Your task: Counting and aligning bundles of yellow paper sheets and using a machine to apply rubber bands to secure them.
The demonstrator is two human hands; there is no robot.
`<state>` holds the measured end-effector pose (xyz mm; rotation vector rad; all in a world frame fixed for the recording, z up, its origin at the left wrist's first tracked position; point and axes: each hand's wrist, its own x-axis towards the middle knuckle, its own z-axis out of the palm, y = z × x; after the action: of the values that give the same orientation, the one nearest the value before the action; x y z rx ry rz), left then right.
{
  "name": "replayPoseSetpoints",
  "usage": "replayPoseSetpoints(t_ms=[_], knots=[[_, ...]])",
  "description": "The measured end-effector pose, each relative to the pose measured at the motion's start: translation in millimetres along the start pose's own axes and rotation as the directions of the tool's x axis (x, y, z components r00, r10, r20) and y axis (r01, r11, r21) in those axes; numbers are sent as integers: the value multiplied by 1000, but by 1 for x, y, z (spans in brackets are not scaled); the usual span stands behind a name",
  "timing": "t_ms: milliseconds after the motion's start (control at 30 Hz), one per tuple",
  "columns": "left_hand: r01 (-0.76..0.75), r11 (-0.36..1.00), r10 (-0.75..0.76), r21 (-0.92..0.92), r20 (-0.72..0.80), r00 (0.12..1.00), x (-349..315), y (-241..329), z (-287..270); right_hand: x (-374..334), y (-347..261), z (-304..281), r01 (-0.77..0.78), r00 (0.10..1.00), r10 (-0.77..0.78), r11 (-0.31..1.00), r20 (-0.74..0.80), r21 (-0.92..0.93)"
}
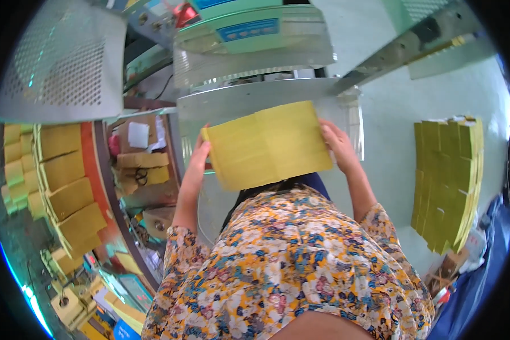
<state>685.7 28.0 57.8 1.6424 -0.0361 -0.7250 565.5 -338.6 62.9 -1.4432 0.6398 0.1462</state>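
A wide yellow cardboard piece with a faint seam down its middle is held level in front of my body. My left hand grips its left edge, the fingers mostly hidden behind and beneath it. At the opposite edge my right hand is closed on the cardboard, its fingertips on the rim. Beyond the cardboard lies a grey metal machine table. Whether it is one sheet or several layers I cannot tell.
Stacked yellow cardboard stands on the floor to the right. More brown-yellow stacks fill the left side. Between them and me, a shelf holds black scissors. A clear guard and a slanting metal beam stand ahead.
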Motion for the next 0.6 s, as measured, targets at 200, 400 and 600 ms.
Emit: replayPoseSetpoints(t_ms=[200,400,600], knots=[[-35,995,29,-90,-62,998,-1,-4,13,-1,-3,0,68,997,-68,998,32,20],[156,927,-196,-342,-86,977,0,-22,7,0,0,-2,107,993,-105,993,46,-42],[169,979,-176,-117,-53,983,8,-34,14,0,3,-2,43,998,-43,999,55,13]])
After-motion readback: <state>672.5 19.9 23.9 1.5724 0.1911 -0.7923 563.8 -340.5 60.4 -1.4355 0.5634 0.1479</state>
